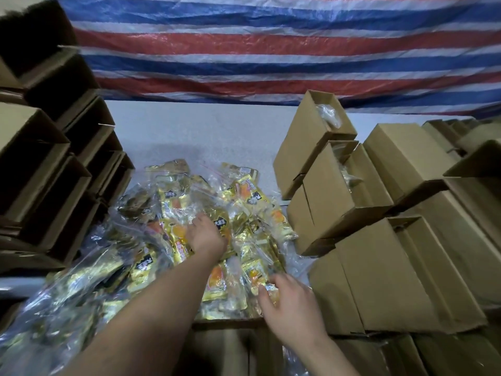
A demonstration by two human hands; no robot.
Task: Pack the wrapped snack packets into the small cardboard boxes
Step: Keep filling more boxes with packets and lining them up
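Observation:
A heap of gold and orange snack packets in clear zip bags covers the middle of the table. My left hand reaches far into the heap, fingers down among the packets; whether it grips one is hidden. My right hand lies at the heap's near right edge, fingers curled on a small gold packet. Small cardboard boxes are stacked at the right, several with open ends showing bagged packets inside.
Empty open cardboard boxes are stacked on their sides at the left. A grey tabletop shows behind the heap, with a red, white and blue striped tarp hanging at the back. More boxes sit below the near edge.

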